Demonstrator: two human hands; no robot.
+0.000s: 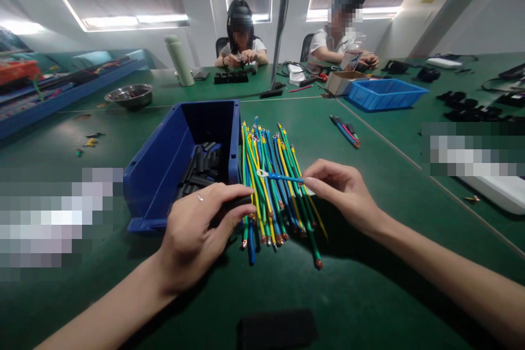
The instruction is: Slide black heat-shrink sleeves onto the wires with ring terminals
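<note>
A blue wire (285, 177) with a ring terminal at its left end is pinched by my right hand (342, 188), above the pile. My left hand (209, 224) is closed on a black tube (235, 203), at the front right of the blue bin. Between and beneath the hands lies a pile of green, yellow and blue wires (266, 158), many with bare copper ends towards me. The dark blue bin (151, 175) at the left holds short black tubes (205, 164).
A black block (278, 329) lies at the near edge. Beyond the pile stand a metal bowl (130, 97), a green bottle (179, 60), a light blue tray (383, 94) and a lamp pole (281, 27). Two people sit across the table. Short wires (344, 130) lie at the right.
</note>
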